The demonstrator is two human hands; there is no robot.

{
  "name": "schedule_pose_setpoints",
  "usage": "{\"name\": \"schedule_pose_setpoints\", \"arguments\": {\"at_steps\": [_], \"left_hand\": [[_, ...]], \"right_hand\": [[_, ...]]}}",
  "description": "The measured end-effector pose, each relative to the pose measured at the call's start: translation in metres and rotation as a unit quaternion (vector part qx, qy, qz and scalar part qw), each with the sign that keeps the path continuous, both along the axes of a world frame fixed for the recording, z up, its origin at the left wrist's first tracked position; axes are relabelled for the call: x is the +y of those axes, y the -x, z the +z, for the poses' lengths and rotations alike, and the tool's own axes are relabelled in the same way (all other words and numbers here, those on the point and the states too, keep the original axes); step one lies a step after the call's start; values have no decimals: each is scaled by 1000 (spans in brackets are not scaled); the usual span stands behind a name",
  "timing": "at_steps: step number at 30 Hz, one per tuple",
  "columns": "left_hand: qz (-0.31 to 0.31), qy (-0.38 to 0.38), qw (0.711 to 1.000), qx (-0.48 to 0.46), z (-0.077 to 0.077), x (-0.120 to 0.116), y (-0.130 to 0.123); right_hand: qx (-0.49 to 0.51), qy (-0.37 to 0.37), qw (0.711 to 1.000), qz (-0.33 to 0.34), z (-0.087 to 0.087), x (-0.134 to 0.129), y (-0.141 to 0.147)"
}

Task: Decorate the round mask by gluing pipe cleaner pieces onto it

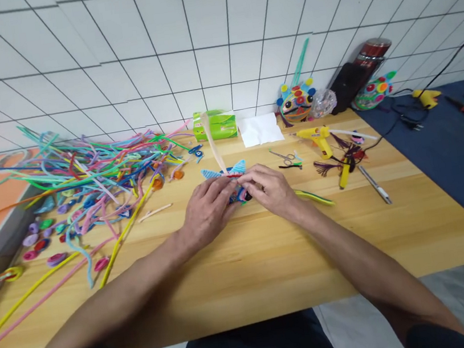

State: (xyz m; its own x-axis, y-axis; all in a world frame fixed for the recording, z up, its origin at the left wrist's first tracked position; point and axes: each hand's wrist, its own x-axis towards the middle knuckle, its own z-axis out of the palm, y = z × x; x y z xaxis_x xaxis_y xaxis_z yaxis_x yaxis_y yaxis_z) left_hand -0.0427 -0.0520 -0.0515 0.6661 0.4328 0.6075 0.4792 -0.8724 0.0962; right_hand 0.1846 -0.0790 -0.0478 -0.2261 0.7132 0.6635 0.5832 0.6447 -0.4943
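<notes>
Between my hands, on the wooden table, is a pipe-cleaner animal head [238, 167] with light blue striped pointed ears and a red strip across it. A beige fuzzy stem [212, 142] rises from behind it, leaning left. My left hand [209, 206] is closed over the left side of the head. My right hand [271, 188] pinches at its right side, fingertips meeting those of the left near the red strip. Fingers cover most of the head; a dark round eye and some pink show beneath. Just right of my right hand lies a yellow-and-dark pipe cleaner [315, 197].
Piled pipe cleaners [96, 164] and small coils fill the left side. A green tissue pack [220, 125] and white paper [260, 129] stand behind. Rightward are scissors [289, 158], a yellow glue gun [315, 138] with its cord, a pen [374, 184] and a decorated figure [297, 101].
</notes>
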Motion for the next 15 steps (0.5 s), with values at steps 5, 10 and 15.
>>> {"name": "schedule_pose_setpoints", "arguments": {"at_steps": [5, 10, 15], "left_hand": [[24, 18, 1000, -10, -8, 8, 12], [27, -4, 1000, 3, -7, 8, 16], [-2, 28, 1000, -6, -4, 9, 14]], "right_hand": [[36, 24, 999, -15, -1, 0, 0], [33, 13, 999, -3, -3, 0, 1], [-9, -15, 1000, -8, 1, -1, 0]]}}
